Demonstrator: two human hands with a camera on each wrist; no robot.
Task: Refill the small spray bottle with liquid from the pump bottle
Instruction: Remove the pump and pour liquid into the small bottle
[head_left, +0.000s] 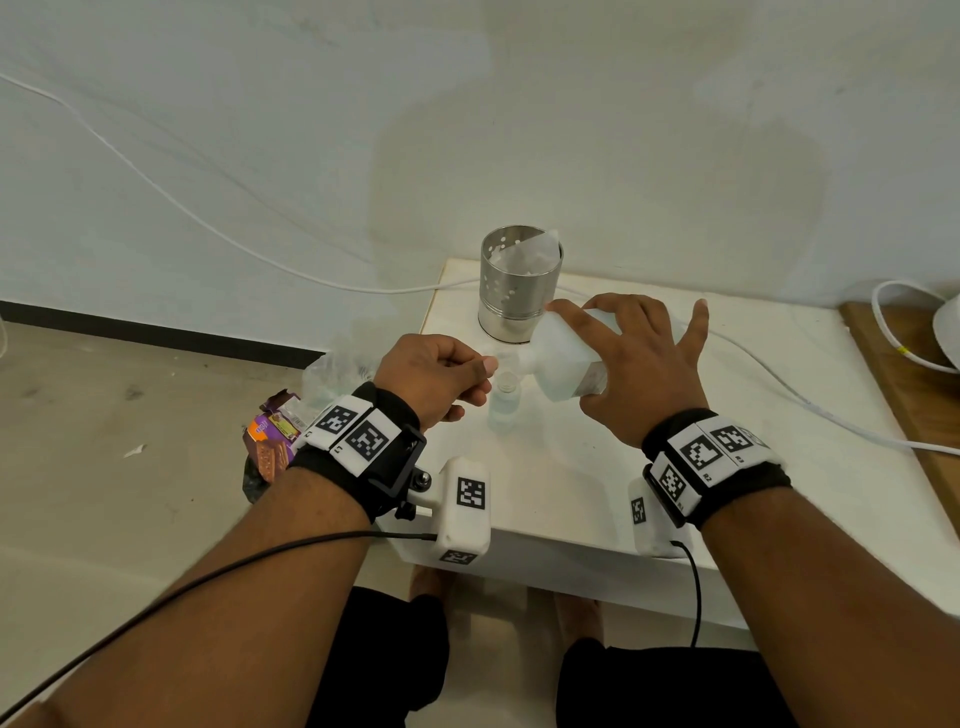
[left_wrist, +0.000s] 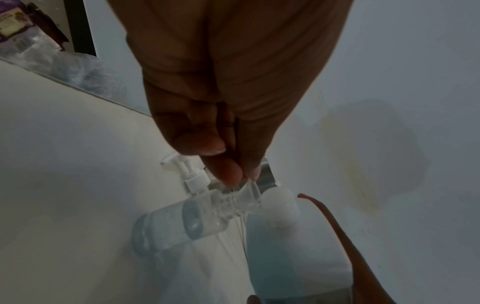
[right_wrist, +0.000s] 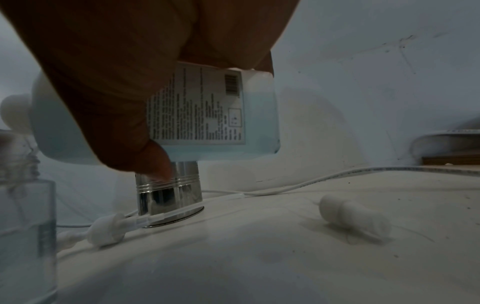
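Note:
The small clear spray bottle (head_left: 503, 404) (left_wrist: 182, 223) (right_wrist: 23, 205) stands uncapped on the white table (head_left: 571, 483), partly filled. My left hand (head_left: 488, 371) (left_wrist: 244, 176) pinches a small clear funnel-like piece (left_wrist: 249, 194) that sits on the bottle's threaded neck. In my right hand (head_left: 582, 358) (right_wrist: 116, 102) is the large white bottle (head_left: 558, 364) (left_wrist: 285, 246) (right_wrist: 221, 115) of blue liquid. It is tilted on its side, and its open neck (left_wrist: 280, 205) points left at the funnel. No stream of liquid is visible.
The white pump head (left_wrist: 187, 172) (right_wrist: 106, 228) with its tube lies on the table beside a perforated metal cup (head_left: 519, 286). A white cap (right_wrist: 353, 218) lies to the right. A white cable (head_left: 779, 374) crosses the table. A snack wrapper (head_left: 270, 436) sits off the left edge.

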